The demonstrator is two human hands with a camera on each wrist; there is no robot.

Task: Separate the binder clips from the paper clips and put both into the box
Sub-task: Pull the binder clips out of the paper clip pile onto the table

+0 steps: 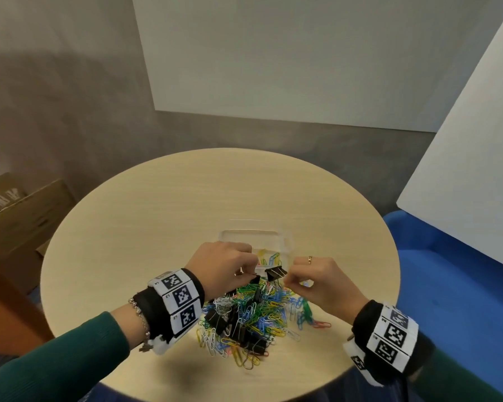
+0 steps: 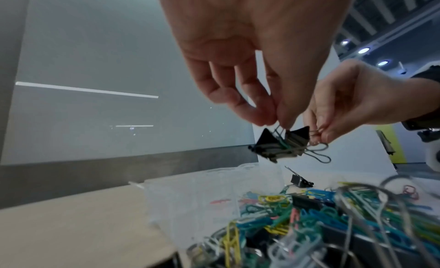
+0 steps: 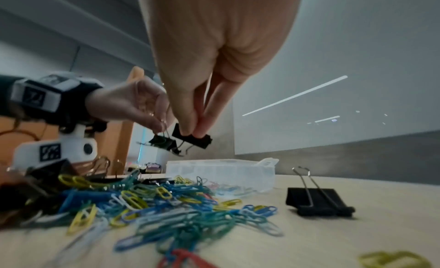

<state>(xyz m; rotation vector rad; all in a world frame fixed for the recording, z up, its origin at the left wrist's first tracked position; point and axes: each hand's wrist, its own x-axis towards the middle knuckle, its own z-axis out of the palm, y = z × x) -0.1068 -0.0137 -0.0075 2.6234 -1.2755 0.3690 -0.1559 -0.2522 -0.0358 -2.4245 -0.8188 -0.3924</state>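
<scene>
Round beige table point(image 1: 163, 216) w/ grey wall and white panels behind; cardboard boxes point(image 1: 18, 216) on the floor at left, blue seat point(image 1: 462, 285) at right. Clear plastic box point(image 1: 285, 237) sits on the far side of the clip pile point(image 1: 253, 317), a few coloured paper clips point(image 1: 269, 258) already in it.

Both hands are raised over the pile, close together. Left hand point(image 1: 224, 264): thumb + fingertips pinch the wire handle of a small black binder clip point(image 2: 269, 146). Right hand point(image 1: 320, 281): thumb + forefinger pinch a second black binder clip point(image 3: 191, 138), other fingers curled in. The two clips are touching/tangled.

Head view shows only one black clip clearly between the hands. Left wrist view adds a green paper clip point(image 2: 319, 154) snagged through the clips, dangling below them. Right wrist view shows the two clips as separate bodies, plus a lone larger binder clip point(image 3: 319, 201) standing on the table apart from the pile, which the right hand hides from the head cam.
</scene>
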